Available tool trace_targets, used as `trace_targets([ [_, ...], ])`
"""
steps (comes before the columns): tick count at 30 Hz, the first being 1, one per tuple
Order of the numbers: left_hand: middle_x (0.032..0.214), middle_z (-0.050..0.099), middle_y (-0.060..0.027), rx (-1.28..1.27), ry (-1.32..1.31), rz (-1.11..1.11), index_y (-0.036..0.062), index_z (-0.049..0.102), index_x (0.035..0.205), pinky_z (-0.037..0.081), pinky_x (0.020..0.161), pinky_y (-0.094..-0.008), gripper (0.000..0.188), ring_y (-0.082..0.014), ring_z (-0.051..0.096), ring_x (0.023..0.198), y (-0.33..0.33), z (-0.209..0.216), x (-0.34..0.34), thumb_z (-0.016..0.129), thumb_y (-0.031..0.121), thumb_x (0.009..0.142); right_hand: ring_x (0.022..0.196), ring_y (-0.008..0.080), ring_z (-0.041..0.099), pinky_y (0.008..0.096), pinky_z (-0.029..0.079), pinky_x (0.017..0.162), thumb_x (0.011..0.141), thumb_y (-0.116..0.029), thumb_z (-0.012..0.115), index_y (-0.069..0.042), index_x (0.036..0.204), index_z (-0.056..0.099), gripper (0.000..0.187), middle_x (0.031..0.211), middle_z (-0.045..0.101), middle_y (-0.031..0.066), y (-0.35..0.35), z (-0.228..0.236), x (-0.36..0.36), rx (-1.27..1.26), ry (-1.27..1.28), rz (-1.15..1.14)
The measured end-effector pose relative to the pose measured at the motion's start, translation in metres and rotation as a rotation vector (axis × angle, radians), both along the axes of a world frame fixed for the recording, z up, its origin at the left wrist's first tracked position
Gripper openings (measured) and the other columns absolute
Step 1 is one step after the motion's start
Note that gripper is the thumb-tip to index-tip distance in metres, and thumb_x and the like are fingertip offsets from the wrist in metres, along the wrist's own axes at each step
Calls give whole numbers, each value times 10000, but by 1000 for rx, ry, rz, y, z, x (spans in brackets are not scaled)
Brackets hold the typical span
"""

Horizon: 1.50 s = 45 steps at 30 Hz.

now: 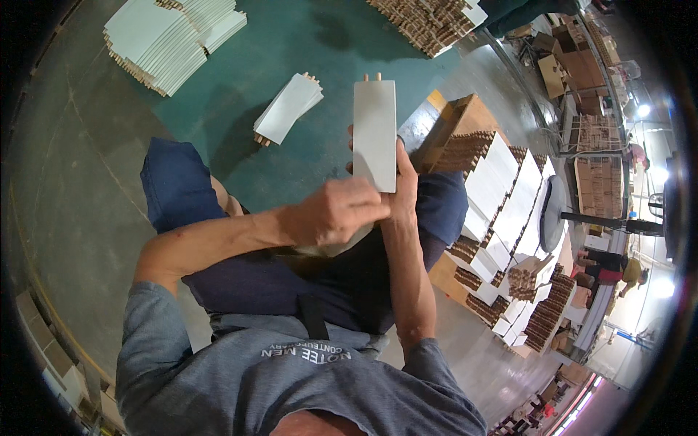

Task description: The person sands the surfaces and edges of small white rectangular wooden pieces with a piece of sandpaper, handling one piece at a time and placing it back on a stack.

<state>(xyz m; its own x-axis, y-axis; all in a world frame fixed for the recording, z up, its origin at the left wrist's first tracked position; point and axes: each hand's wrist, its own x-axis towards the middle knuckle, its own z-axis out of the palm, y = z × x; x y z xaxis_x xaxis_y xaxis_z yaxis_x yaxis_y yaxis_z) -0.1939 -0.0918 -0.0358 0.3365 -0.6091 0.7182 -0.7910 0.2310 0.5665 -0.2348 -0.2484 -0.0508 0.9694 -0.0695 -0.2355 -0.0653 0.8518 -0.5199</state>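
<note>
My right hand [406,174] grips a narrow white panel [374,131], held upright, its fingers wrapped behind and around the edges. Two short wooden dowels [378,76] stick out of the panel's far end. Close by the near end is my left hand [338,211], closed and slightly blurred; whatever its curled fingers hold, if anything, is hidden. Beyond my hands, a small stack of similar white panels [289,109] lies slantwise on the green floor surface [240,171], with dowel ends showing at both ends.
Large stacks of white panels stand at the far left [174,43] and far middle [429,25]. To my right, rows of dowelled panels [502,189] rest beside a brown board [458,120]. A black round-headed stand [556,214] rises beyond them. Another person [614,267] is further right.
</note>
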Motion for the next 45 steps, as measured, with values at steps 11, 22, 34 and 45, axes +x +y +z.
trace_targets([
  [11,859,633,-131,93,92,357,-16,690,932,524,719,-385,122,-296,625,811,0,-11,71,634,-13,823,1050,310,639,446,591,795,1081,-332,291,35,1357,468,492,1250,590,237,-3,-35,-1,180,-152,134],
  [22,836,657,-96,62,139,138,10,722,918,539,670,-362,84,-229,659,814,-1,13,34,678,37,851,1058,254,648,355,562,891,1075,-331,350,-4,1291,542,436,1196,642,158,-1,-22,-7,103,33,37],
  [34,870,679,-111,26,368,505,-24,720,1008,507,640,-315,135,-174,645,768,23,2,121,668,46,906,1079,299,621,405,589,814,1061,-345,318,-4,1444,422,523,1340,549,246,29,4,-10,-127,127,138],
  [45,861,650,-113,52,66,-68,31,718,1012,552,725,-392,263,-284,654,808,-2,10,7,691,13,751,919,249,676,345,586,738,1050,-376,373,-9,1265,551,461,1064,650,147,19,7,-2,-13,169,-81],
])
